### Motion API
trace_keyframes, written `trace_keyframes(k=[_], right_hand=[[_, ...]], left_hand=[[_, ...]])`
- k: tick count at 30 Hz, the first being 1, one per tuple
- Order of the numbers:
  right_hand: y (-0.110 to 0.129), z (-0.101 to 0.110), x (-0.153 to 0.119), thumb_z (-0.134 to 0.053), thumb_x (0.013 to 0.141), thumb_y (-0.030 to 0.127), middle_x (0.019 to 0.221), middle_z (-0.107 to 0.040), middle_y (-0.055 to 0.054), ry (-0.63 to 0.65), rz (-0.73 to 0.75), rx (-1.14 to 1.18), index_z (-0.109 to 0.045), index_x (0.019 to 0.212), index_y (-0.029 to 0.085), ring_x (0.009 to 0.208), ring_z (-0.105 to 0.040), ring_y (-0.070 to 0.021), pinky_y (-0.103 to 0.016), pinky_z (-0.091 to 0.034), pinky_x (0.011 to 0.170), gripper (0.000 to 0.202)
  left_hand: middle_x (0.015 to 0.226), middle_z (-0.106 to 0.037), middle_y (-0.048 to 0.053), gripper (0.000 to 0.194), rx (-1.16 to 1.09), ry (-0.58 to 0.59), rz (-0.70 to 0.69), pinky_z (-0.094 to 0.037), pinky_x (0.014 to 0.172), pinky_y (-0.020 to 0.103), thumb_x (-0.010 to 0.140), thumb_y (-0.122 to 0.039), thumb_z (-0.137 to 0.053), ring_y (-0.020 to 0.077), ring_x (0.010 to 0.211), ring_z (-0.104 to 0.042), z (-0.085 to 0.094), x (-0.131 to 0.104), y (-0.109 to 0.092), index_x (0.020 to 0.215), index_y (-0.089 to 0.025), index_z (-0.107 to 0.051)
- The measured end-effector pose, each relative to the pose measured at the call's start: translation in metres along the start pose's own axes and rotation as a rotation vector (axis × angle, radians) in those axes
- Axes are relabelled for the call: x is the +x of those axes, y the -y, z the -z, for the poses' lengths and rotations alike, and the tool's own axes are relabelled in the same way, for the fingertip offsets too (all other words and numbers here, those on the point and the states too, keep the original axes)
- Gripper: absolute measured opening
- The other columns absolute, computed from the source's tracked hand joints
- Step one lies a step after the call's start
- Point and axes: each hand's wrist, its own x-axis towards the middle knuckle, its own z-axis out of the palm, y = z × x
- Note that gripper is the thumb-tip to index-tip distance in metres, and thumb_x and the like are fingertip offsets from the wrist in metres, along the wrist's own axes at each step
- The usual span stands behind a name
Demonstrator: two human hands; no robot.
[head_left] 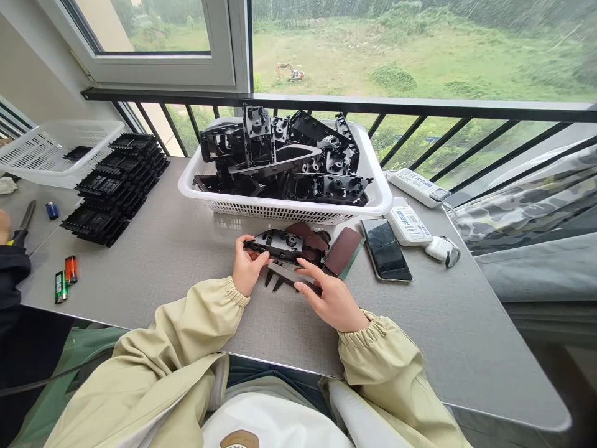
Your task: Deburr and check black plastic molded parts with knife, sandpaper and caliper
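A black plastic part [280, 241] is raised a little over the table, its left end pinched between the thumb and fingers of my left hand [249, 266]. My right hand [333, 295] has its fingers apart, with a fingertip by the part's right end and others near a dark toothed tool [284, 277] below it. Whether those fingers press on either item is not clear. Behind the part lie round brown discs [308, 239]. A brown sheet with a green edge [344, 251] rests to their right.
A white basket [280, 208] heaped with black parts stands behind my hands. On the right are a phone [386, 250] and white devices [410, 225]. Stacked black trays [116, 186], batteries [71, 269] and another person's sleeve [13, 274] are on the left.
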Motion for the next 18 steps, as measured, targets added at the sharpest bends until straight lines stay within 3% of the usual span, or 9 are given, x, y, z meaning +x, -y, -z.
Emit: trace_keyframes(k=[5, 9, 18], right_hand=[[0.000, 0.001, 0.000, -0.046, 0.093, 0.037, 0.078, -0.071, -0.003, -0.025, -0.011, -0.036, -0.048, 0.128, 0.019, 0.060, -0.064, -0.0175, -0.029, -0.049, 0.058, 0.039], [0.000, 0.000, 0.000, -0.044, 0.094, 0.041, 0.066, -0.063, 0.001, -0.057, -0.030, -0.023, -0.045, 0.121, 0.017, 0.054, -0.060, -0.0174, -0.028, -0.045, 0.053, 0.036], [0.005, 0.005, 0.001, -0.040, 0.095, 0.044, 0.073, -0.069, -0.003, -0.024, -0.015, -0.080, -0.056, 0.088, 0.022, 0.059, -0.063, -0.0176, -0.027, -0.043, 0.055, 0.028]], left_hand=[[0.074, -0.053, -0.007, 0.047, 0.045, 0.075, -0.081, -0.048, 0.066, 0.026, 0.061, -0.021, -0.072, 0.0108, 0.065, -0.057, 0.002, -0.004, 0.000, 0.094, -0.025, -0.039], [0.074, -0.051, -0.006, 0.039, -0.005, 0.099, -0.087, -0.049, 0.066, 0.027, 0.063, -0.023, -0.068, 0.0111, 0.066, -0.056, 0.002, -0.008, 0.000, 0.092, -0.025, -0.042], [0.082, -0.053, -0.002, 0.032, 0.040, 0.101, -0.167, -0.053, 0.071, 0.031, 0.067, -0.029, -0.068, 0.0139, 0.074, -0.056, 0.003, -0.013, 0.001, 0.089, -0.025, -0.045]])
